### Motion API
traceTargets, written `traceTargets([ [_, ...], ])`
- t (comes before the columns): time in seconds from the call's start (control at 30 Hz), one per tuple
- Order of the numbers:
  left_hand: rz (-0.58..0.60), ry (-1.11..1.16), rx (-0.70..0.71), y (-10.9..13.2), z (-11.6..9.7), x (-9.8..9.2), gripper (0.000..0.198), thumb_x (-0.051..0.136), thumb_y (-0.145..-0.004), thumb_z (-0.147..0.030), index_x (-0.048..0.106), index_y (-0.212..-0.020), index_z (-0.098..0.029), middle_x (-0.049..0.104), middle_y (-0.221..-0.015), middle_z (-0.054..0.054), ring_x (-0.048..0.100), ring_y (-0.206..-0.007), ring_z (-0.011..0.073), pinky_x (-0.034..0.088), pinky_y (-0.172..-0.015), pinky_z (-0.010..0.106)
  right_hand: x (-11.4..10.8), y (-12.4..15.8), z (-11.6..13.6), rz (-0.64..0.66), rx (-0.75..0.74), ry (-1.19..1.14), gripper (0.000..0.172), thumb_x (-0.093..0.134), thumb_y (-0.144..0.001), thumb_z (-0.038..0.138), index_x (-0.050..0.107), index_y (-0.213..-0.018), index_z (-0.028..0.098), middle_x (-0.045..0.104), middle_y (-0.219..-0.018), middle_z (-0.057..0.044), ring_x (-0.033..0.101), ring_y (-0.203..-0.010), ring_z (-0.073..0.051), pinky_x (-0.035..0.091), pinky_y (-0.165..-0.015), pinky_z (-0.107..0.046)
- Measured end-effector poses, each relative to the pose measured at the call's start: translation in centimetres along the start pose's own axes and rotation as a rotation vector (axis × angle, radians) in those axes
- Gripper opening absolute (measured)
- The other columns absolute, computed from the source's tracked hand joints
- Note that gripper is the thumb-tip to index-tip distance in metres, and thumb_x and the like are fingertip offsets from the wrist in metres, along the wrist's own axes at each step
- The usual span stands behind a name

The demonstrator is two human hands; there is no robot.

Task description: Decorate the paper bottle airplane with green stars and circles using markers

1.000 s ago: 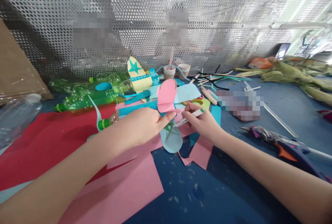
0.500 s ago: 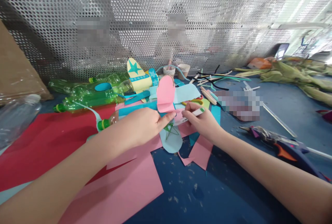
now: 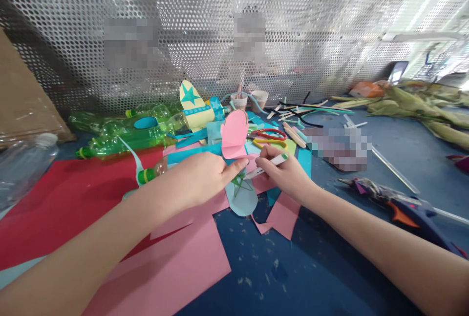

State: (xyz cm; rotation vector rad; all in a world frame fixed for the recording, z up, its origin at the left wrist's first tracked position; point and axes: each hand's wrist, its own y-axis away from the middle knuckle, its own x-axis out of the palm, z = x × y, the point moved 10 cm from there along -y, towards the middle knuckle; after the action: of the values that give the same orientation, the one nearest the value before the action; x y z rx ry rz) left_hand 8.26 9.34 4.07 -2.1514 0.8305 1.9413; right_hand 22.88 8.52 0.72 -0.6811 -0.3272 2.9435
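Our left hand [image 3: 203, 177], curled, pins the blue cutout [image 3: 242, 198] with a fingertip; our right hand [image 3: 287, 173] grips a marker [image 3: 270, 163] (scissors [image 3: 269, 135] and green bottles [image 3: 124, 141] crowd behind).

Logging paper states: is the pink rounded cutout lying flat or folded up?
Folded up: the pink cutout rises from a crease at its base, just beyond the left hand.

A blue table [image 3: 293, 267], w/ pale flecks, is covered at left by a red sheet [image 3: 66, 199] & a pink sheet [image 3: 183, 262]. Green bottles [image 3: 124, 140] are laid at the back, a clear bottle [image 3: 22, 164] far left. Scissors [image 3: 269, 135], sticks [image 3: 293, 133] & 2 cups [image 3: 249, 100] are seen mid-back; a glue gun [image 3: 406, 208] at right, husks [image 3: 421, 106] beyond. A light-blue cut-out [image 3: 242, 199] is rested over pink scraps [image 3: 282, 216].
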Motion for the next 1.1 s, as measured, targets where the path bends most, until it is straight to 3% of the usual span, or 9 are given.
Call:
traceTargets([
  [0.23,0.002,0.018,0.010,0.1,-0.1,-0.1,0.071,0.016,-0.093,-0.070,0.036,-0.044,-0.023,0.051,-0.047,0.004,0.047,-0.046,0.0185,0.030,-0.052,0.032,0.6,0.0,0.2,0.039,-0.040,-0.036,0.027,0.055,-0.083,0.038,0.044,-0.063,0.023,0.047,-0.056,0.005,0.042,-0.054,-0.014,0.032,-0.054,-0.028],
  [0.63,-0.015,-0.035,0.027,-0.1,-0.2,-0.3,0.075,0.016,-0.095,-0.067,0.053,-0.050,-0.021,0.052,-0.047,0.004,0.048,-0.048,0.0188,0.031,-0.052,0.031,0.8,0.0,-0.1,0.045,-0.037,-0.054,0.028,0.055,-0.083,0.041,0.045,-0.064,0.023,0.049,-0.055,0.004,0.043,-0.054,-0.014,0.033,-0.052,-0.027],
  [1.1,-0.005,-0.003,0.004,0.0,0.1,0.0,0.076,0.014,-0.092,-0.072,0.051,-0.048,-0.022,0.054,-0.048,0.005,0.048,-0.047,0.0187,0.029,-0.050,0.031,0.7,-0.2,-0.8,0.036,0.029,-0.067,0.027,0.054,-0.080,0.042,0.046,-0.062,0.024,0.051,-0.055,0.003,0.046,-0.054,-0.015,0.035,-0.055,-0.029],
])
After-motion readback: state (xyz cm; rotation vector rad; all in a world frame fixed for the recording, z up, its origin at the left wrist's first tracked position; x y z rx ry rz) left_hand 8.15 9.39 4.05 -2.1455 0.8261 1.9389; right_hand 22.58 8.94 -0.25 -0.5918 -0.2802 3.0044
